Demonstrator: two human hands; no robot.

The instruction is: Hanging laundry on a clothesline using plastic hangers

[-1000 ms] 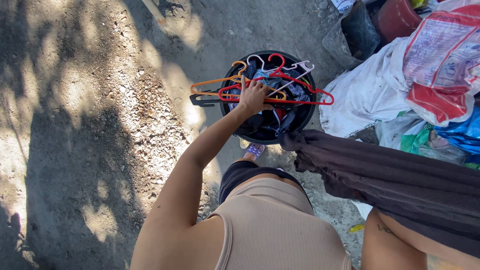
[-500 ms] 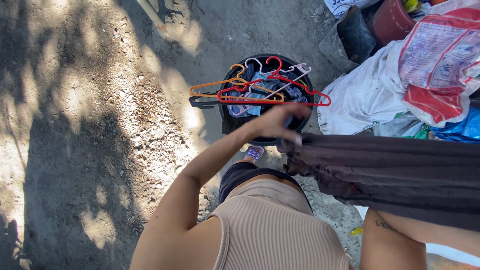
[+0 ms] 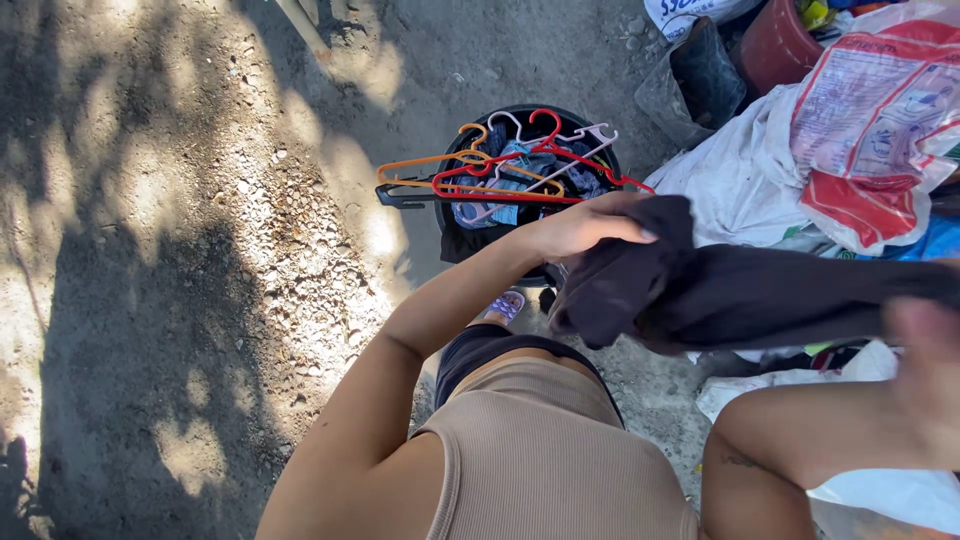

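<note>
My left hand (image 3: 585, 225) grips one end of a dark garment (image 3: 740, 290) that stretches across to the right. My right hand (image 3: 925, 370) is blurred at the right edge, just below the garment's other end; whether it holds the cloth is unclear. Below the left hand stands a black bucket (image 3: 470, 240) on the ground. Across its top lie several clothes hangers (image 3: 490, 180), red, orange, white and black, over some blue cloth.
White sacks (image 3: 740, 180) and a printed red and white bag (image 3: 880, 120) are piled at the right. A dark boot (image 3: 705, 70) and a reddish pot (image 3: 775, 45) stand behind them. Bare dirt ground with tree shadows lies at the left. My foot in a sandal (image 3: 505, 305) is beside the bucket.
My left hand has left the hangers on the bucket and moved right to grasp the end of the dark garment. The garment has bunched up under it.
</note>
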